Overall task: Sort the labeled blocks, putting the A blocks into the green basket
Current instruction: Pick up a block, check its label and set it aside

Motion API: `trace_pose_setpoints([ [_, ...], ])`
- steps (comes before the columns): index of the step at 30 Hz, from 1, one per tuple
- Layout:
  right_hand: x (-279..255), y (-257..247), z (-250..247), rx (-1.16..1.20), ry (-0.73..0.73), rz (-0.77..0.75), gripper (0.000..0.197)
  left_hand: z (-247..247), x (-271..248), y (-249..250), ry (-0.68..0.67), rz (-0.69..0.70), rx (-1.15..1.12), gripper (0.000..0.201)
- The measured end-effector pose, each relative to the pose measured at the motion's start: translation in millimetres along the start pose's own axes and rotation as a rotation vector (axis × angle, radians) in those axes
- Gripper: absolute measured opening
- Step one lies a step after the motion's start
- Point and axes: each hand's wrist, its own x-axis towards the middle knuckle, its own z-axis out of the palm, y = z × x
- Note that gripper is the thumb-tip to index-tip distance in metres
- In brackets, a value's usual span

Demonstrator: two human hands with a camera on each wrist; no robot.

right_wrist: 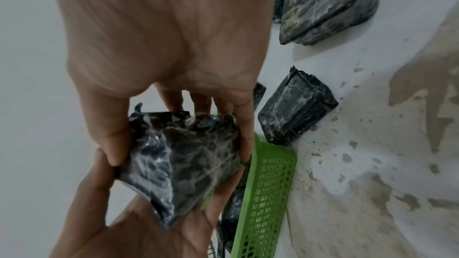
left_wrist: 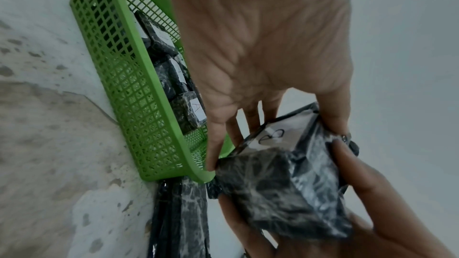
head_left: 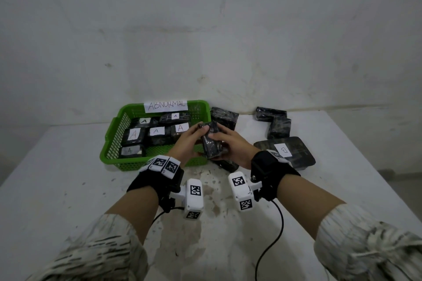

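Both hands hold one black marbled wrapped block (head_left: 212, 143) just above the right front corner of the green basket (head_left: 114, 134). My left hand (head_left: 193, 138) grips its left side and my right hand (head_left: 228, 143) grips its right side. In the left wrist view the held block (left_wrist: 285, 183) shows a white label reading B (left_wrist: 272, 134) on its far face, with my left hand's fingers (left_wrist: 218, 144) along its edge. The right wrist view shows my right hand (right_wrist: 161, 36) pinching the block (right_wrist: 183, 154). Several A-labelled blocks (head_left: 156, 131) lie in the basket.
The basket carries a paper sign reading ABNORMAL (head_left: 165, 105). A large B-labelled block (head_left: 296, 150) lies at right. Unlabelled dark blocks sit behind the hands (head_left: 225, 117), at the back right (head_left: 270, 113) (head_left: 279, 128), and under the hands (head_left: 227, 165). The white table (head_left: 68, 189) ends at a wall.
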Motion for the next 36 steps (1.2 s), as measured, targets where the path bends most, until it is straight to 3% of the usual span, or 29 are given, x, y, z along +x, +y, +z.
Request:
trace_pose_setpoints([
  [4,0.6,-0.8,1.7,-0.031,0.063,-0.043,0.055,-2.4,-0.2,1.5,-0.024,-0.012,-0.014,0.033],
  [9,-0.9,1.0,0.2,-0.039,0.012,-0.022,0.054,1.4,-0.6,1.3,-0.007,0.027,0.067,0.027],
  [14,-3.5,-0.8,-0.4,-0.043,0.026,-0.024,0.043,1.8,-2.1,-3.1,-0.038,0.014,0.118,0.035],
  [19,-2.1,2.4,-2.6,-0.017,-0.064,0.023,0.047,-0.4,-1.1,-2.3,-0.025,-0.037,0.069,0.033],
  [23,-4.4,-1.8,2.2,-0.041,-0.023,0.029,0.040,-4.6,2.3,-3.9,-0.006,-0.052,0.109,0.045],
  [30,-11.9,-4.1,2.9,-0.140,-0.030,0.055,0.069,-9.7,6.0,-0.3,0.061,-0.133,0.072,0.047],
  [36,-6.3,-4.1,3.7,-0.081,0.049,-0.050,0.060,-13.4,4.6,-0.1,-0.030,-0.177,0.095,0.060],
])
